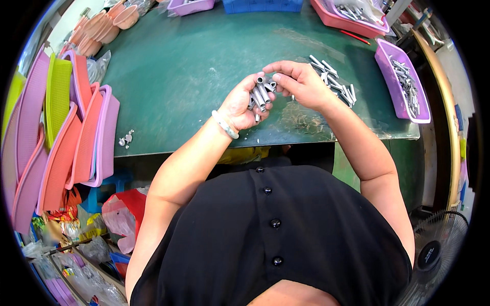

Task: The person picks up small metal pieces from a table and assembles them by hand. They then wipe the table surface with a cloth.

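Grey metal tubes (pixel 261 94), dark green table (pixel 189 66), purple tray (pixel 384 56), pink tray (pixel 326 15), plain black buttoned top (pixel 286 229).
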Motion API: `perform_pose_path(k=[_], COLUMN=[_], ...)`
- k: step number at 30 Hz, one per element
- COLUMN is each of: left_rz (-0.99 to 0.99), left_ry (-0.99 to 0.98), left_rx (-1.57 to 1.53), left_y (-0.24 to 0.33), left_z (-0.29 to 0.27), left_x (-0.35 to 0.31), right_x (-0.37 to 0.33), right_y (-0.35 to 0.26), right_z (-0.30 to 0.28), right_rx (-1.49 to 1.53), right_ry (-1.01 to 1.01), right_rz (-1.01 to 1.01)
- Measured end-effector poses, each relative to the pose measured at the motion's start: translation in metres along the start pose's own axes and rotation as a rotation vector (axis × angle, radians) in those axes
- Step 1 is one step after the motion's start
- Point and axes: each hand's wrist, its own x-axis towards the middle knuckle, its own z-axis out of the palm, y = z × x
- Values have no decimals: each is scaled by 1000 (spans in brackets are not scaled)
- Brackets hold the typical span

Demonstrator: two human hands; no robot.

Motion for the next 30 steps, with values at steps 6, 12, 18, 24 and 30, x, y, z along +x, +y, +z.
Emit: perform_pose_path(k=[6,12,18,24,30], left_rz=[135,393,695,745,-251], left_ry=[-20,5,541,1312,2128], left_rx=[64,140,244,259,1238], left_y=[0,-2,-15,-53,-66], left_z=[-14,-51,-132,-233,-310], left_x=[-30,-121,-291,-443,-469], right_x=[7,7,0,-3,-7], right_y=[-16,-13,28,24,33], right_z=[17,17,-46,-64,-65], right_rx=[-135,-220,-255,-525,-813], right_ry=[-117,-162,-64,26,-68], right_rz=[-84,-146,-2,-36,-13])
